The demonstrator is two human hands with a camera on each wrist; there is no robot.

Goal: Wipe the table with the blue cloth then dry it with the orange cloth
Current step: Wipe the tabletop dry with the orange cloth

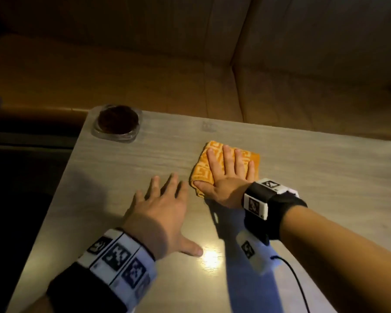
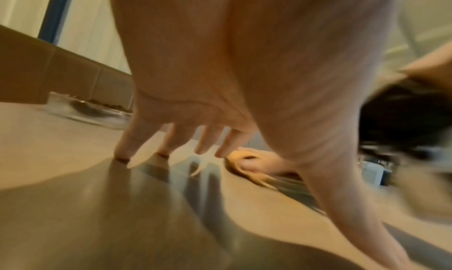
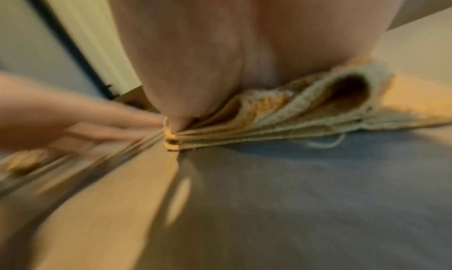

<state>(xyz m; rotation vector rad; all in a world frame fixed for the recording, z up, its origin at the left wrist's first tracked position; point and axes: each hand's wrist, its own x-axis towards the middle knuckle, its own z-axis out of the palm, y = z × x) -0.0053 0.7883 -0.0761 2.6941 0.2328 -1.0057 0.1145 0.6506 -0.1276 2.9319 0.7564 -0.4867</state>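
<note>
Orange cloth [image 1: 226,163] folded, mid-tabletop [image 1: 314,177], flat under right hand [image 1: 226,177], fingers spread, thumb at its near-left corner; left hand [image 1: 160,211] just left, fingers spread, fingertips touching the bare tabletop, holding nothing

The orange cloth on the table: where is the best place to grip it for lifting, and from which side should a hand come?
Probably the near-left corner of the orange cloth, approached from the near side. The folded layers stack there with open edges, seen in the right wrist view, so a pinch catches all. The right hand lies flat on top, its thumb at that corner.
</note>
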